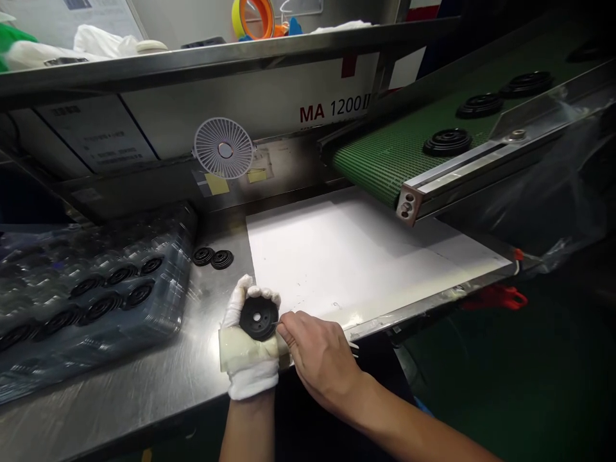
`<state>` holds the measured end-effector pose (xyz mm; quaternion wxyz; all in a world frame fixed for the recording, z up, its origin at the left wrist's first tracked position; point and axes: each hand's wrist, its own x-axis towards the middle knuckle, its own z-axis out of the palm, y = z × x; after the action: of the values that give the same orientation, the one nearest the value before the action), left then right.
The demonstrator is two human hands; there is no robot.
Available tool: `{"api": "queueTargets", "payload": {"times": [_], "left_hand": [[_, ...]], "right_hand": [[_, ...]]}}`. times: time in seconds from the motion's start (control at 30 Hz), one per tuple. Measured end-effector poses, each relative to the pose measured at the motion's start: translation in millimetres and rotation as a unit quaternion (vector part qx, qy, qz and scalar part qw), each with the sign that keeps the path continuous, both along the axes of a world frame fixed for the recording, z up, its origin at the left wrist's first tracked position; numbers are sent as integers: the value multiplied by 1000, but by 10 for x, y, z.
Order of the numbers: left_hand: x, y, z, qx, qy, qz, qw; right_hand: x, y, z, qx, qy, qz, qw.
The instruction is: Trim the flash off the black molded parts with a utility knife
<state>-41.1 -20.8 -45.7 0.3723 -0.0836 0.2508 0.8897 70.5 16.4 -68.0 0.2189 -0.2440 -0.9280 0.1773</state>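
Against gloved left fingers (251, 292), black disc (259, 318)

The underside of the black rubber disc (258, 318) is hidden against the gloved left hand's fingers (245, 298). Left of those fingers, clear plastic sheeting (43, 276) blurs the discs (101, 308) beneath it, and the green conveyor belt (409, 160) runs off the picture's top right.

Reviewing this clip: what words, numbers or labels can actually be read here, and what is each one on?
"MA 1200 II": on the white machine panel, with "MA" in red.
Printed placard below the steel shelf: too small to read.
Label at the top left edge: too blurred to read.
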Motion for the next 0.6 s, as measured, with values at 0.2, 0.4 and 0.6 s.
{"api": "queueTargets", "payload": {"times": [0.2, 0.4, 0.6], "left_hand": [[13, -43, -42, -7, 57, -48, 997], [-2, -39, -13, 10, 45, -57, 997], [13, 41, -67, 17, 25, 11, 999]], "right_hand": [[15, 23, -24, -5, 1, 15, 1000], [44, 79, -13, -6, -6, -17, 1000], [1, -32, -20, -14, 1, -4, 1000]]}}
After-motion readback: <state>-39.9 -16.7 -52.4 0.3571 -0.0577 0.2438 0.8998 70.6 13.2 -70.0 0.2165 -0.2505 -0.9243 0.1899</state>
